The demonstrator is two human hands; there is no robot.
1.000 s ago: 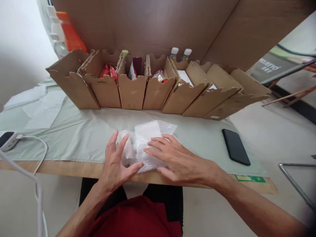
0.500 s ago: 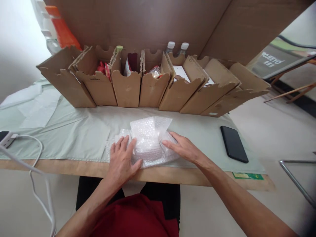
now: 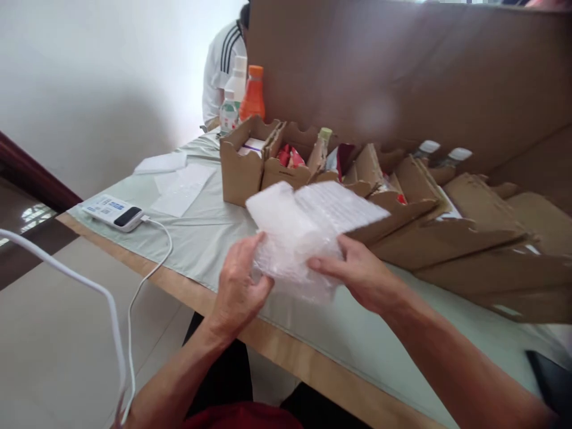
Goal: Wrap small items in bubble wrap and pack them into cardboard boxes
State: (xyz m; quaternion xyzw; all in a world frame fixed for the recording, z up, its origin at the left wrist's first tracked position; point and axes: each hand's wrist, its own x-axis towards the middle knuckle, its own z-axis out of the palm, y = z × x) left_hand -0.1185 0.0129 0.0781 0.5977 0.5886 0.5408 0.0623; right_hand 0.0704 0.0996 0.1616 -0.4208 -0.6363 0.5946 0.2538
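Bubble wrap (image 3: pixel 297 256), folded into a loose bundle with two flaps sticking up at its far side, is held between both hands above the cloth-covered table. My left hand (image 3: pixel 241 280) grips its left edge, fingers behind and thumb at the near side. On the right side my right hand (image 3: pixel 357 271) pinches the bundle, thumb lying on top and the other fingers hidden underneath. Whether anything is inside the wrap I cannot tell; the bundle is slightly blurred.
Several cardboard bins (image 3: pixel 243 173) holding packets and boxes line the table's back. An orange bottle (image 3: pixel 253 95) stands behind them. White sheets (image 3: pixel 179 185) and a white device (image 3: pixel 111 213) with a cable lie left. A phone (image 3: pixel 549 375) lies right. A person (image 3: pixel 223 59) sits beyond.
The bubble wrap has been lifted off the table, and both hands now grip it. My view has turned left, bringing the white device and the other person into sight.
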